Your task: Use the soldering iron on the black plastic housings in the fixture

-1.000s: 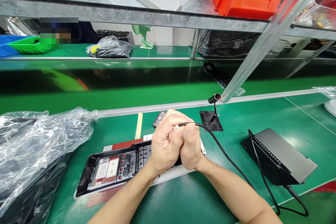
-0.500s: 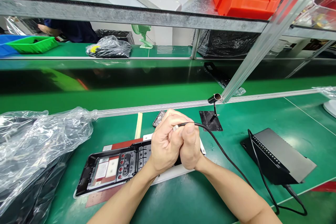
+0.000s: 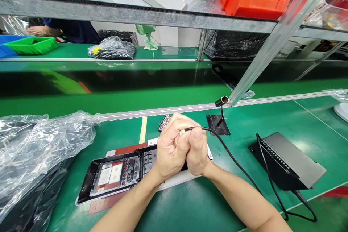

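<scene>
My left hand (image 3: 172,148) is closed, with the pale end of a black cable (image 3: 228,150) showing between its thumb and fingers. Pressed against it, my right hand (image 3: 197,150) is closed too, and the cable passes at its thumb tip. From there the cable curves down to the right, partly behind my right forearm. Under both hands lies an open black plastic housing (image 3: 92,168) with a light rim, inner ribs and red-ringed holes. The hands hide its right part. What else the curled fingers may enclose is hidden.
A black box (image 3: 288,159) with a cable stands at right. Behind my hands are a black stand with a tube (image 3: 221,102) and a speckled dark object (image 3: 164,123). Plastic-wrapped items (image 3: 46,152) lie left. A metal shelf (image 3: 136,16) carries a red bin (image 3: 261,3).
My hands and the cable hold the same pose. Across the bench, a co-worker's hand has shifted left. The whole view has moved very slightly.
</scene>
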